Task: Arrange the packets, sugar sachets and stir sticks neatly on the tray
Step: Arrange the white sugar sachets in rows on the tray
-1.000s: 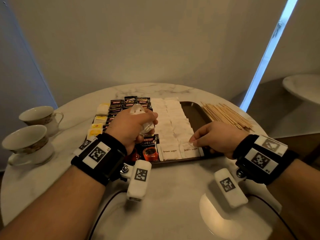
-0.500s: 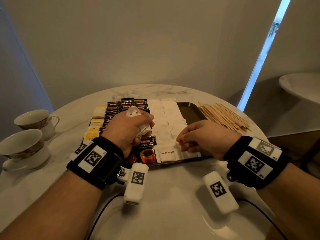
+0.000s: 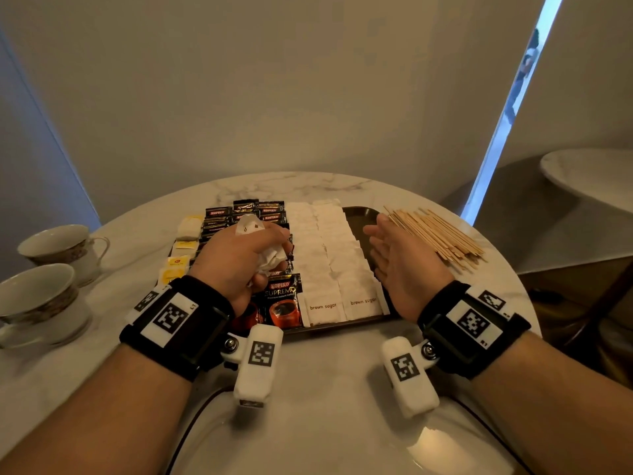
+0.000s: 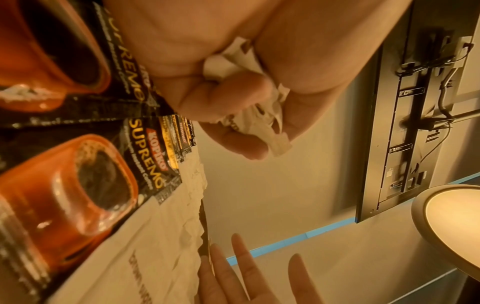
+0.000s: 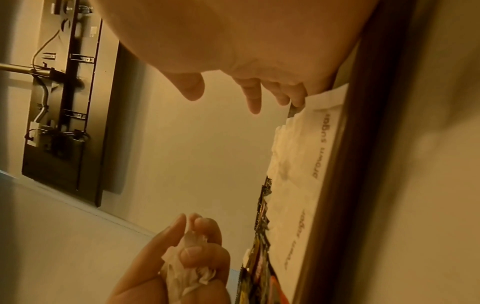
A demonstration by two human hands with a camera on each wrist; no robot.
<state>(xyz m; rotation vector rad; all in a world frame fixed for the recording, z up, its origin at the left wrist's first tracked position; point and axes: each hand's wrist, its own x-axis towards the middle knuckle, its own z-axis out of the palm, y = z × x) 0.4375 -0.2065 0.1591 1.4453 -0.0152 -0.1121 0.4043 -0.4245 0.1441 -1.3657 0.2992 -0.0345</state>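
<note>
Now left hand point(image 3: 239, 255) gripping crumpled white sachets point(image 3: 270, 258), right hand point(image 3: 400, 265) flat, fingers straight, holding nothing

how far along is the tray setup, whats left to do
Done: coffee packets and brown sugar sachets sit in rows on the tray. In hand: the left hand grips crumpled sachets; the right hand is open. Left: the stir sticks lie on the table.
</note>
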